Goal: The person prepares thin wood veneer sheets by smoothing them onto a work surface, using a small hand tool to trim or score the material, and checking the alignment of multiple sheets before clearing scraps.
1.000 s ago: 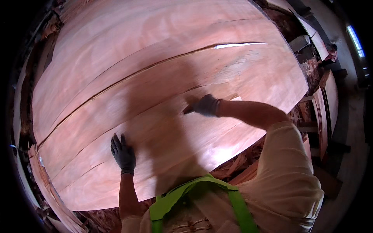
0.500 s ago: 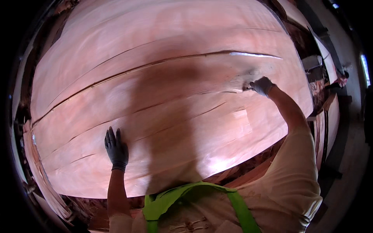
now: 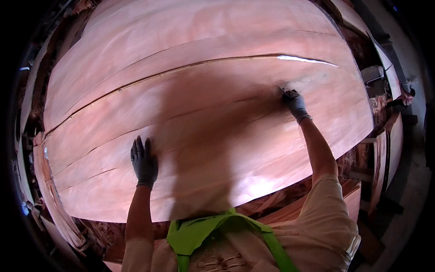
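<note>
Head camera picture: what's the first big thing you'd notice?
A huge reddish-pink thin wood veneer sheet fills nearly the whole view, with long curved splits across it. The left hand in a dark glove lies flat near its lower left; the right hand in a grey glove reaches to the upper right.

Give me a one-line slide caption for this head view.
Gloved left hand flat on a broad veneer sheet; gloved right hand reaches far across it.

Right hand's (image 3: pixel 294 102) fingertips — blurred
</note>
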{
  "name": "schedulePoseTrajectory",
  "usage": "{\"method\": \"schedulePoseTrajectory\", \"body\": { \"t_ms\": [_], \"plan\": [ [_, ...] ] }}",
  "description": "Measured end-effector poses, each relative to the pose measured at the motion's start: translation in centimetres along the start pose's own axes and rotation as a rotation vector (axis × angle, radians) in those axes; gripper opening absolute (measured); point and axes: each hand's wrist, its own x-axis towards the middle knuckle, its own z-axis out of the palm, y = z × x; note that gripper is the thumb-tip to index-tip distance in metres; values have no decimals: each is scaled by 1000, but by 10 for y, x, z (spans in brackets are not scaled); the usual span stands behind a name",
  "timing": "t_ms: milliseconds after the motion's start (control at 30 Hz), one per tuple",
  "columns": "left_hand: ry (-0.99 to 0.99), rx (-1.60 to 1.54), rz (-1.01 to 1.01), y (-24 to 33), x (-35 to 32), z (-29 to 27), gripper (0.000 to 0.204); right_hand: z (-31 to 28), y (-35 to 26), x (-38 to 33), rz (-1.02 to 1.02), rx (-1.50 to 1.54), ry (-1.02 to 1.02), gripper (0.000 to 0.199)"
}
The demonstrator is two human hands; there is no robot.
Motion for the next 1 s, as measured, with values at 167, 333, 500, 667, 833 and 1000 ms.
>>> {"method": "schedulePoseTrajectory", "body": {
  "t_ms": [167, 333, 500, 667, 833, 1000],
  "plan": [
    [66, -15, 13, -3, -10, 3, 61, -70, 31, -39, 32, -73, 536, 17],
    [208, -188, -46, -13, -14, 14, 46, -156, 24, -122, 507, -940, 434, 27],
    [332, -309, 47, -31, -25, 19, 47, 19, -120, -110, -81, -332, 110, 18],
    [260, -326, -42, -35, -36, 17, 54, 233, -328, -123, -110, -41, -246, 20],
    [230, -562, -35, -68, -65, -2, 60, 337, -349, -97, -148, -125, -211, 25],
    [103, -352, 321, -200, -204, -65, 63, 323, -247, -78, -14, -79, -153, 11]
  ]
}}
